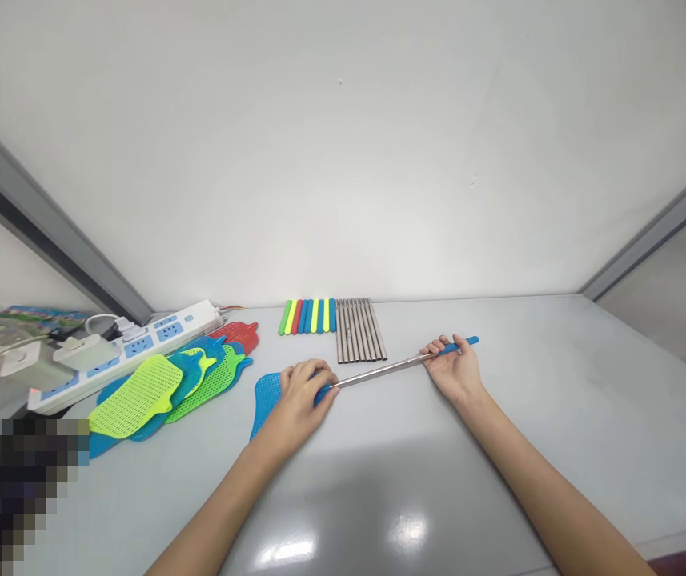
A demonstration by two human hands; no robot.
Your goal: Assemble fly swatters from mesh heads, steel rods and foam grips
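The left hand (300,392) is pressing closed on the blue swatter head (266,398) on the counter (499,448), while the right hand (454,368) is gripping the blue handle (466,343) of its metal rod (379,371), near spare rods (359,330) and colored grips (308,316).

This looks like a small assembly station in a workshop. A plain grey desk (499,448) stands against a bare white wall (343,160) between two grey frame posts (48,232). Parts lie sorted in batches: a row of coloured handles (307,316), a row of metal rods (359,329), and a pile of plastic swatter heads (168,380). A power strip (132,348) with plugs in it lies at the left edge.
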